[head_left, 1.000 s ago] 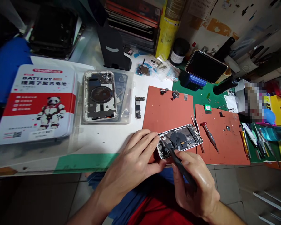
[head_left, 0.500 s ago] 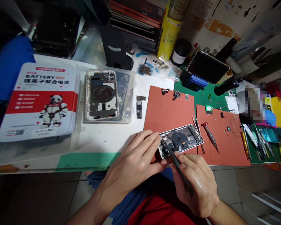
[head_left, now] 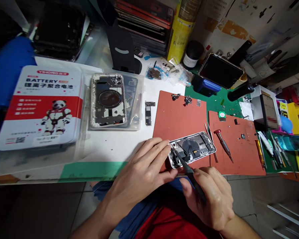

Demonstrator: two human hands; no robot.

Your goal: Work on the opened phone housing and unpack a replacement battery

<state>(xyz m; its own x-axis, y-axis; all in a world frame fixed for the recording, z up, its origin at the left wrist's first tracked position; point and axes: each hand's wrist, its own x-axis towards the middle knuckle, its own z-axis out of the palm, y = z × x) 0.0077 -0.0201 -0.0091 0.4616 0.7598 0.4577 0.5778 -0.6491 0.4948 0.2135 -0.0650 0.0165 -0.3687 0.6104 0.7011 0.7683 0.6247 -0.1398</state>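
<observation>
An opened phone housing [head_left: 199,146] with parts inside lies tilted at the front edge of a reddish-brown mat [head_left: 180,116]. My left hand [head_left: 146,166] grips its left end, fingers on the upper corner and thumb at the lower edge. In my right hand [head_left: 210,196] is a dark pen-like tool [head_left: 193,177], its thin tip down inside the housing's left end, near the camera opening. What the tip touches is too small to tell. A screwdriver with a red cap [head_left: 223,146] and tweezers [head_left: 209,131] lie right of the housing.
A battery box [head_left: 42,109] and a second housing [head_left: 108,99] in a clear case stand left. A circuit board [head_left: 148,114] lies left of the mat. Behind are a phone on a stand [head_left: 221,71], a yellow can [head_left: 180,33] and small parts.
My right hand's fingers have slid back along the tool, away from the housing, and the thumb has come away from the tool's shaft. My left hand stays on the housing.
</observation>
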